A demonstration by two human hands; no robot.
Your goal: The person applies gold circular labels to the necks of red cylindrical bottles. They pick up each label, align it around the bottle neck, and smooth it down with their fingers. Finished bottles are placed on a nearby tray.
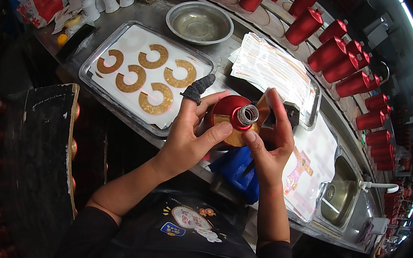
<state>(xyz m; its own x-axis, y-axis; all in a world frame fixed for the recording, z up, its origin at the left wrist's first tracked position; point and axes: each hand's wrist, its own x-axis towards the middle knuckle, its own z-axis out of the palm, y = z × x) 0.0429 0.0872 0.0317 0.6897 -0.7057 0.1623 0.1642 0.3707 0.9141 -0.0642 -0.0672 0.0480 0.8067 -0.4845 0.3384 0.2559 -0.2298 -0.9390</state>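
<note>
A red bottle (229,104) with a bare threaded neck (248,114) is tilted toward me over the counter's front edge. My left hand (190,135) wraps it from the left, the thumb pressing on a gold C-shaped label (236,138) that curves round the bottle's shoulder. A black knitted cover (199,88) sits on one left finger. My right hand (272,145) pinches the label's free end (263,105), which stands up off the bottle beside the neck. More gold C-shaped labels (180,73) lie apart on white sheets in a metal tray (89,74), left of my hands.
Behind the tray stands a round metal basin (199,23). White printed sheets (273,67) are stacked right of it. Rows of red bottles (304,26) line the far belt. A sink (340,194) with a white tap is at right. A dark board (34,144) stands at left.
</note>
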